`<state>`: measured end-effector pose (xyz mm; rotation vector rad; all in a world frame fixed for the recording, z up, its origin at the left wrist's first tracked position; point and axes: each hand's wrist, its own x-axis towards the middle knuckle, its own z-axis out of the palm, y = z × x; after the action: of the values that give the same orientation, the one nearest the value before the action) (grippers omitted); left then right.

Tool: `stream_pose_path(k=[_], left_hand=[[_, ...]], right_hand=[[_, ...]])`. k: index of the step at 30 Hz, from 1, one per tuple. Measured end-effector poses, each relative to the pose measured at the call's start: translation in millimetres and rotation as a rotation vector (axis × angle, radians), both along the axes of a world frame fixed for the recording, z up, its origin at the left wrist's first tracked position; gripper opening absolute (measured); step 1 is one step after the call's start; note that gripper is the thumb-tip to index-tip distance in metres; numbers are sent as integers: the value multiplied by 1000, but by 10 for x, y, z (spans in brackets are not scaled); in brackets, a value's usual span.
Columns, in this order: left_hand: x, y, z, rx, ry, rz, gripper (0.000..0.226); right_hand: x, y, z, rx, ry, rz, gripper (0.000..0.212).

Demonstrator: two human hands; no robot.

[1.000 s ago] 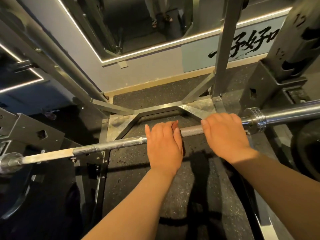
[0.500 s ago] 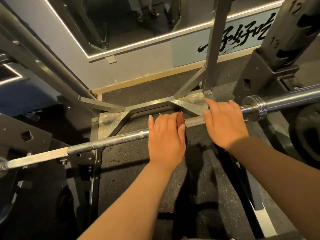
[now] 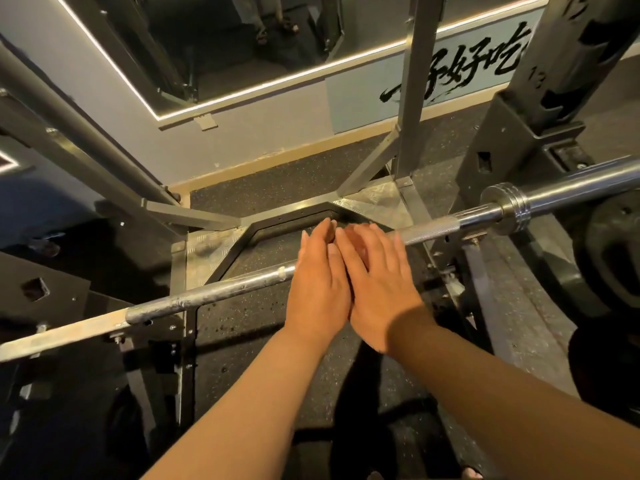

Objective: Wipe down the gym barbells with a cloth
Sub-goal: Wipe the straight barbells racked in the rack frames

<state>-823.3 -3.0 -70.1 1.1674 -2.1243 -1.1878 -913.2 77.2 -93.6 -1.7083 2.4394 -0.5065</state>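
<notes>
Seemingly early on: left hand [image 3: 318, 289] and right hand [image 3: 377, 282] lie flat, fingers straight and gripping nothing, touching side by side on the barbell [image 3: 207, 296], mid-shaft. A reddish scrap [image 3: 332, 233], perhaps the cloth, shows beneath. The dull left stretch looks unwiped.

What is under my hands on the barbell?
The left hand and right hand lie flat over the barbell, hiding its middle. A reddish scrap shows between them, perhaps the cloth; the rest is covered.
</notes>
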Motion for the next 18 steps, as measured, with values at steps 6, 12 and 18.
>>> stream_pose_path(k=[6,12,18], left_hand=[[-45,33,40,-98,-104,22,45],[-64,26,1,-276,-204,-35,39],[-126,3,-59,-415,-183,-38,31]], right_hand=[[-483,-58,117,15,282,72,50],[-730,93,181,-40,140,-313,49],[-351,-93,102,-69,81,-127,43]])
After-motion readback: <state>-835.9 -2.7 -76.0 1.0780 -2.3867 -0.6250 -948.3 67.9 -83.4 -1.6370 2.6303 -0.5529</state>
